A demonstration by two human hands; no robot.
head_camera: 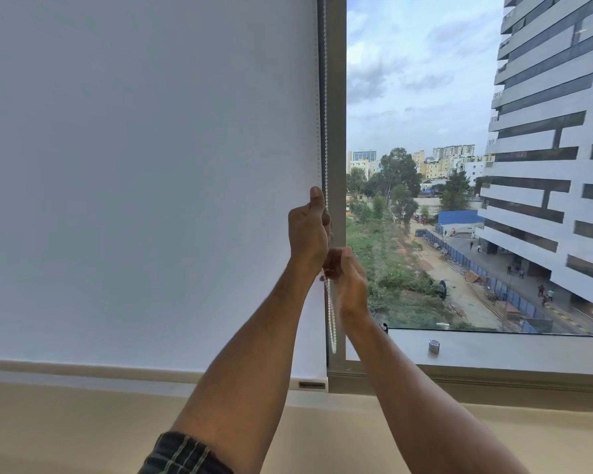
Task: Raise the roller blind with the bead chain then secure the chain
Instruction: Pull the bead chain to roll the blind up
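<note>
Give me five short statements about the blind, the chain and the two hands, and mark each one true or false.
1. The roller blind hangs nearly down to the sill. True.
2. The left hand grips the bead chain higher than the right hand. True.
3. The chain runs along the blind's left edge. False: it hangs at the right edge, beside the window frame.
4. The right hand rests on the sill. False: it is raised at the chain, below the left hand.
5. The pane to the right of the blind is uncovered. True.
</note>
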